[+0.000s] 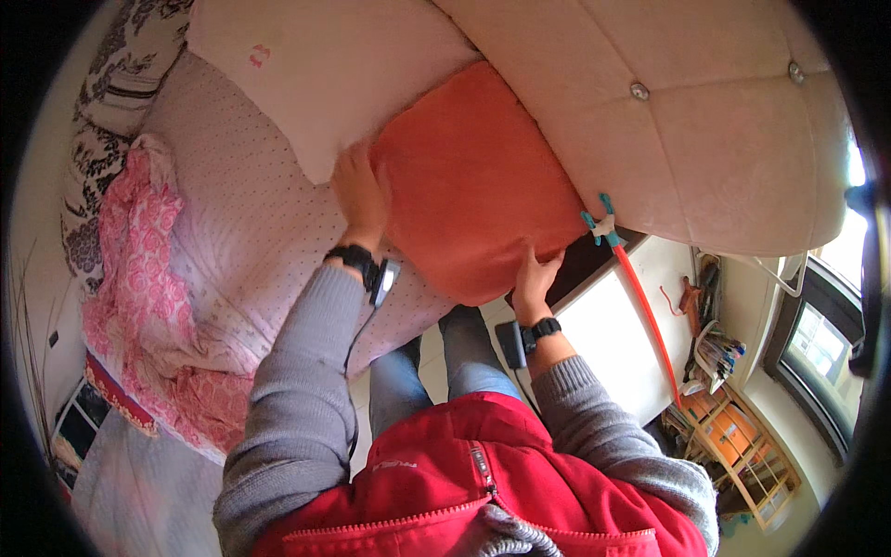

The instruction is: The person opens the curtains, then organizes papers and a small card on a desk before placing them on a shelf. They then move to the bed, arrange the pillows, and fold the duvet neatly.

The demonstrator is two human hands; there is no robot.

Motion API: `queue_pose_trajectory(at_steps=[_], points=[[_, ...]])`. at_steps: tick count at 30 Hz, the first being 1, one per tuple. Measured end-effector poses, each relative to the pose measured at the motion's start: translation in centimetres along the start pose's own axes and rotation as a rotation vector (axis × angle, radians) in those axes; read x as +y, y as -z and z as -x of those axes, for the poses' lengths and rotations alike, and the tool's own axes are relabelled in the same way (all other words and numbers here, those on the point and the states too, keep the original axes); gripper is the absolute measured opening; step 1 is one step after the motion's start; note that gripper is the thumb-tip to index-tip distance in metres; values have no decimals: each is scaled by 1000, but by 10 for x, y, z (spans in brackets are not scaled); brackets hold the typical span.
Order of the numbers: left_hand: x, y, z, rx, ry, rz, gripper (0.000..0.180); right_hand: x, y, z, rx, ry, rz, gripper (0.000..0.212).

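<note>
An orange pillow [473, 176] lies at the head of the bed, against the padded headboard. At its left edge is my left hand [360, 193], blurred by motion, its fingers stretched out along the pillow's side. My right hand [533, 286] is closed on the near right corner of the pillow, where the cloth creases under the thumb and fingers. A pale pink pillow [343, 56] with a small printed motif lies beyond, touching the orange one. Beneath both spreads a pink dotted bedsheet [218, 139].
The beige headboard [705, 130] rises on the right. Beside it stands a white-topped cabinet [608, 325], with a red stick [650, 320] with a teal clamp end leaning across. A pink floral blanket [139, 251] is bunched at the left. A wooden rack [742, 446] stands lower right.
</note>
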State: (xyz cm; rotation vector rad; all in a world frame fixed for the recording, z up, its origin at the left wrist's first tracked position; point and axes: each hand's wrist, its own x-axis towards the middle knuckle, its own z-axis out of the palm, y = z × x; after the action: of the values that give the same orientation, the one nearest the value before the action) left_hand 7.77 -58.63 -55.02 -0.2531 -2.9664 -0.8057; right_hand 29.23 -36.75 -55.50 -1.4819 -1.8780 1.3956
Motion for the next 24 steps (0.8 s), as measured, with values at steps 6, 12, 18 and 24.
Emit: queue_pose_trajectory(at_steps=[6,12,18,24], points=[[3,14,37,-551,-232,2,60,-11,-27,33,-524,442,638,67],[-35,-14,61,-466,-74,197,61,-23,-45,4,-795,252,518,66],[-144,69,349,-660,437,387,54,2,13,71,-772,597,837,44],[-219,218,678,-926,1051,41,46,51,27,127,-1495,285,1085,38]])
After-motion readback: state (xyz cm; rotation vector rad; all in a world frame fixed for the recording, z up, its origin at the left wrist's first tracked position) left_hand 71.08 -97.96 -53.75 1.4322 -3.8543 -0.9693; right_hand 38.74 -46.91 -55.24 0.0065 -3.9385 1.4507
